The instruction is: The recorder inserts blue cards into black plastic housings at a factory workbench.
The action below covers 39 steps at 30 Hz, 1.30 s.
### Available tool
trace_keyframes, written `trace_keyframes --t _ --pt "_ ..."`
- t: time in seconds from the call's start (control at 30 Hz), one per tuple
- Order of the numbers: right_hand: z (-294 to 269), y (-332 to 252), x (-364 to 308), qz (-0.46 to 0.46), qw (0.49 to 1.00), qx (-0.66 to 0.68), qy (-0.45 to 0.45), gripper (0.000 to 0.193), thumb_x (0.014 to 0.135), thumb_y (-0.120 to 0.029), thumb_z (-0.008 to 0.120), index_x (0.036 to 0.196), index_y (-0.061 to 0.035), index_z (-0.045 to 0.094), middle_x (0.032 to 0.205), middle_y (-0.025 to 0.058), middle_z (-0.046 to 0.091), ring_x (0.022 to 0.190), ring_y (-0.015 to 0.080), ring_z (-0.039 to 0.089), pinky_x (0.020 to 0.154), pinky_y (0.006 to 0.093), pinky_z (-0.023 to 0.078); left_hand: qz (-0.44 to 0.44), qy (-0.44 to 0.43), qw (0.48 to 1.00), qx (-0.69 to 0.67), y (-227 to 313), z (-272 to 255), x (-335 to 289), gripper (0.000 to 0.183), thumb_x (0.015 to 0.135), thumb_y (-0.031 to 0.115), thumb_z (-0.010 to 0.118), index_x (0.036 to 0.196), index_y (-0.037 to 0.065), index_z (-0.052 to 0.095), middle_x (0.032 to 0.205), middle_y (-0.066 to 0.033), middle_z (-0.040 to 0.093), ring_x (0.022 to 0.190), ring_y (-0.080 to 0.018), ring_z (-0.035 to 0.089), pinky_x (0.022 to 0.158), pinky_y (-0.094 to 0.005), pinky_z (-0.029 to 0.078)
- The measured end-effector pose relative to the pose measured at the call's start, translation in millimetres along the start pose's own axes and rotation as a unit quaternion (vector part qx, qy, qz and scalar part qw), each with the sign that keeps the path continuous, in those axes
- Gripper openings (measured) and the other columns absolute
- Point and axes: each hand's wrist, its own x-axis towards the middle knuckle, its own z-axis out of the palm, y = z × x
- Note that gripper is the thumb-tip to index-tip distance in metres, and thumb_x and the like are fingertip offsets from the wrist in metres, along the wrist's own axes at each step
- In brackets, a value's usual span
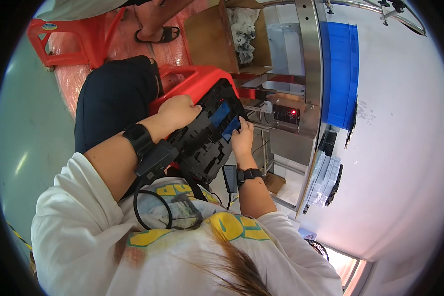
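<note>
In front of me lies a black molded plastic tray (202, 153) with many recesses, tilted, its far end over a red plastic stool (209, 75). Blue flat pieces (220, 114) show in its upper part. My left hand (180, 111) is curled over the tray's left edge, thumb on top. On the right edge sits my right hand (242, 138), its fingertips bent against the tray beside the lower blue piece; part of its grip is hidden. Both wrists wear black straps with small dark devices (158, 160).
A metal frame (308, 54) with a control box (286, 114) showing a red light stands at right. Beyond it are a blue bin (340, 74) and stacked clear trays (323, 180). An open cardboard box (207, 39), a sandaled foot (155, 34) and another red stool (79, 44) lie ahead.
</note>
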Motion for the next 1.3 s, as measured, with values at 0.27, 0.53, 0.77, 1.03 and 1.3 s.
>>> trace_keyframes --t 0.27,0.53,0.77,1.03,1.3 --pt "7.6 -1.9 3.6 0.051 0.997 -0.058 0.012 0.05 0.07 0.003 0.056 0.119 -0.0072 0.055 0.104 0.0195 0.05 0.096 0.0338 0.053 0.087 0.0375 0.043 0.014 -0.015 1.0 0.008 4.7 -2.6 -4.6 0.038 0.082 0.033 0.053 0.089 -0.002 0.066 0.086 -0.0225 0.064 0.085 -0.0364 0.063 0.078 -0.043 0.048" --pt "4.7 32.9 19.3 0.14 0.985 0.095 -0.038 0.046 0.067 0.001 0.063 0.112 -0.0082 0.058 0.1 0.0177 0.053 0.089 0.0312 0.056 0.08 0.037 0.047 0.013 0.01 1.0 -0.004 1.6 5.3 -2.4 0.035 0.081 0.035 0.058 0.084 0.001 0.065 0.081 -0.0183 0.064 0.08 -0.0316 0.063 0.073 -0.0385 0.047" --pt "9.3 5.0 11.0 0.076 0.996 -0.039 -0.016 0.051 0.07 -0.003 0.06 0.12 -0.0054 0.051 0.101 0.0218 0.053 0.095 0.0366 0.054 0.086 0.0412 0.044 0.019 0.016 1.0 0.012 -0.6 6.5 -1.0 0.035 0.081 0.034 0.058 0.084 0.0 0.064 0.081 -0.019 0.064 0.081 -0.0326 0.063 0.073 -0.039 0.047" --pt "18.8 -32.8 -3.5 0.045 0.97 -0.234 -0.038 0.056 0.076 -0.005 0.053 0.129 0.0056 0.037 0.112 0.0262 0.048 0.103 0.0403 0.048 0.089 0.0437 0.043 0.025 0.02 0.999 0.013 -1.0 7.2 -0.4 0.035 0.081 0.035 0.058 0.084 0.0 0.064 0.081 -0.0195 0.064 0.079 -0.0332 0.063 0.072 -0.0396 0.047" --pt "25.5 -46.7 2.4 0.036 0.934 -0.342 -0.096 0.061 0.081 -0.008 0.049 0.129 0.0199 0.024 0.116 0.0267 0.048 0.108 0.0366 0.049 0.085 0.0393 0.048 0.034 -0.025 0.999 -0.028 7.6 -3.5 -1.7 0.038 0.082 0.032 0.055 0.094 -0.004 0.063 0.095 -0.0246 0.062 0.091 -0.0379 0.061 0.08 -0.0425 0.047"
